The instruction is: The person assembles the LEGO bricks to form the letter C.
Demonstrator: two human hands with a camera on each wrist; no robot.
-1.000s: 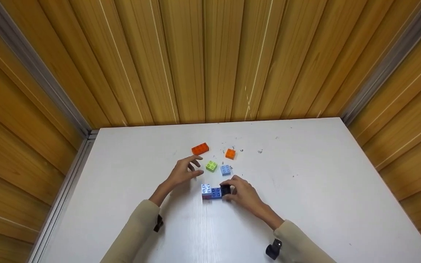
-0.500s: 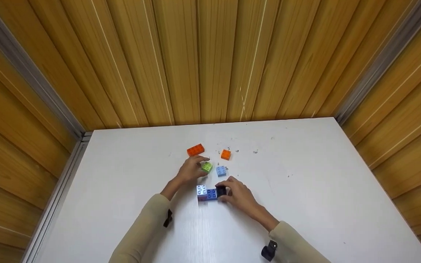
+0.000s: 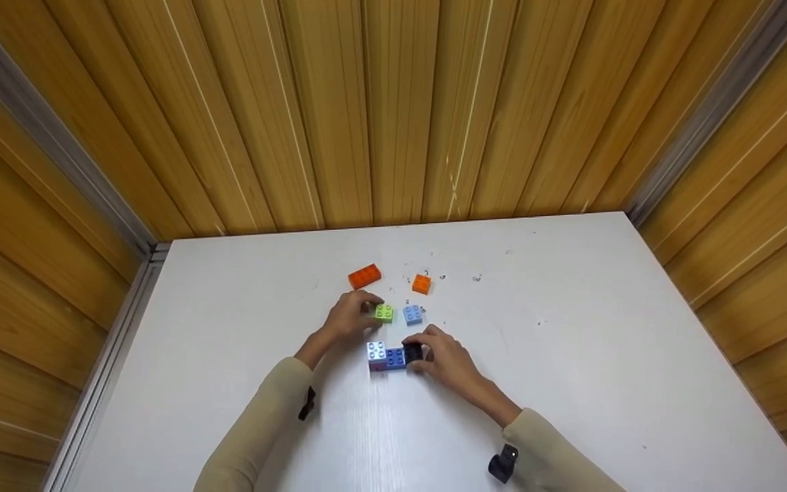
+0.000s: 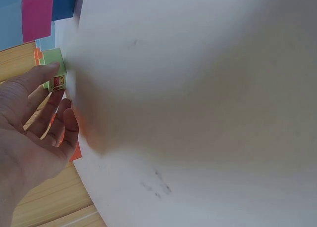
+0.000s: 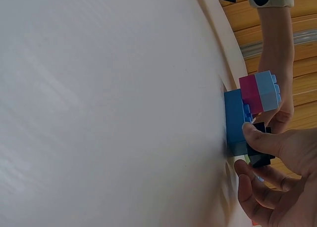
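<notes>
My left hand pinches a small lime-green brick between thumb and fingers; in the left wrist view a printed picture shows on the brick's side. My right hand grips a black brick at the right end of a long blue brick. On the blue brick's left end a magenta brick is stacked, topped by a light blue one. The blue brick lies along the white table, and part of the black brick is hidden behind my right fingers.
Just right of the green brick lies a loose light blue brick. Farther back are a small orange brick and a longer red-orange brick. Wood-look panels rise behind the white table.
My left hand has moved right to the green brick, closed its fingers and thumb on it and turned it slightly. My right hand stays at the black brick.
</notes>
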